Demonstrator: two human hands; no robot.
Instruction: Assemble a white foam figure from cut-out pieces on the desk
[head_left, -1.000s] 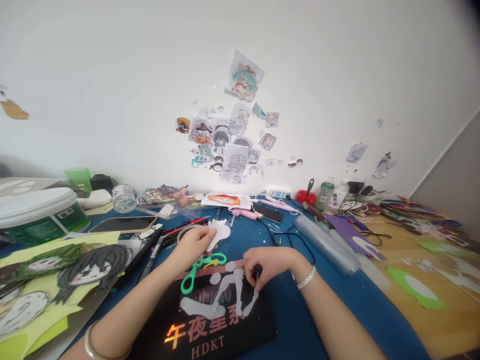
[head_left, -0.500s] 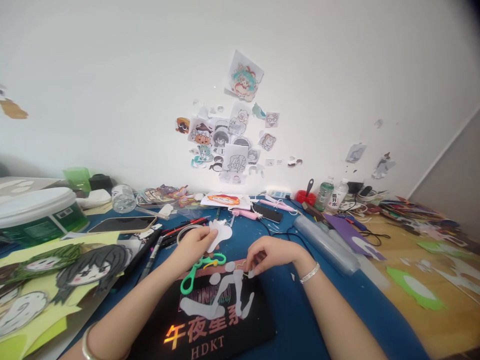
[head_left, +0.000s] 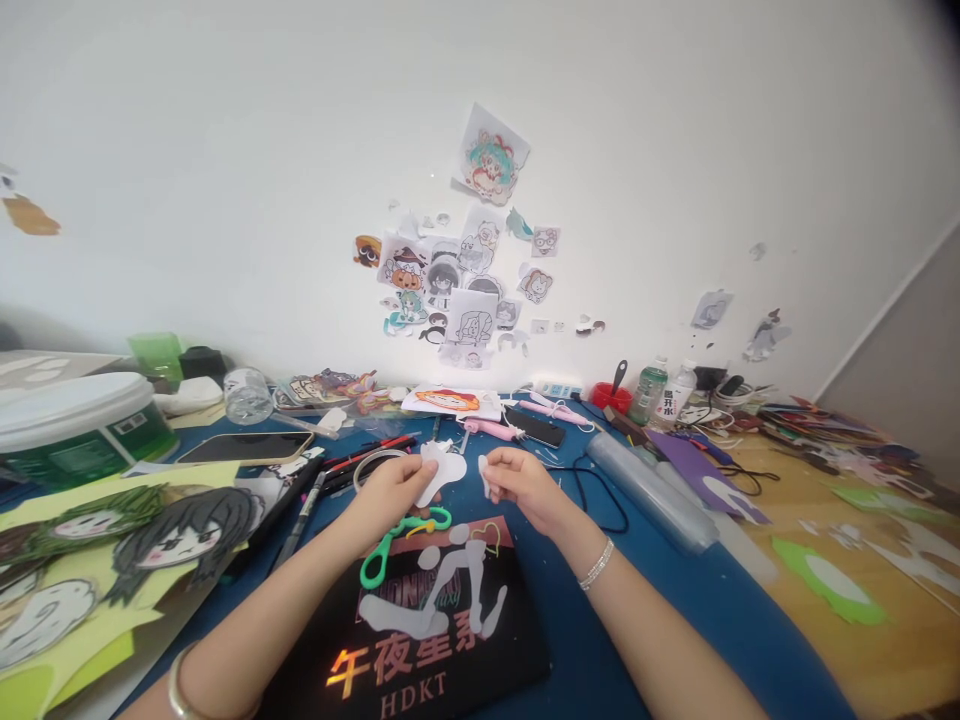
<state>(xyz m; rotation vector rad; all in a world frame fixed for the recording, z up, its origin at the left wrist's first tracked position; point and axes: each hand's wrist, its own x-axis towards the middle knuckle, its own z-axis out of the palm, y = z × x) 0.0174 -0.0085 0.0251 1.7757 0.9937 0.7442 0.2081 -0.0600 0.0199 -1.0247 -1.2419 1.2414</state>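
My left hand (head_left: 405,485) pinches a white paper cutout (head_left: 448,470) with a rounded lobe. Facing it, my right hand (head_left: 521,485) holds a small narrow white paper piece (head_left: 484,476) between thumb and fingertips, a short gap away from the cutout. Below both hands, several grey-white cut shapes (head_left: 405,618) lie on a black box (head_left: 517,640) with printed lettering. Green-handled scissors (head_left: 381,556) rest at the box's upper left, beneath my left hand; their blades are hard to make out.
A phone (head_left: 247,448), pens (head_left: 375,452) and a white-lidded tub (head_left: 82,430) are on the left, near drawn figures on yellow paper (head_left: 105,650). Pink glue guns (head_left: 491,429) lie behind the hands. A clear plastic roll (head_left: 652,490) and bottles (head_left: 671,395) stand to the right.
My right hand has risen from the right edge of the black box, bringing the small white paper piece up beside the cutout. My left hand has barely moved.
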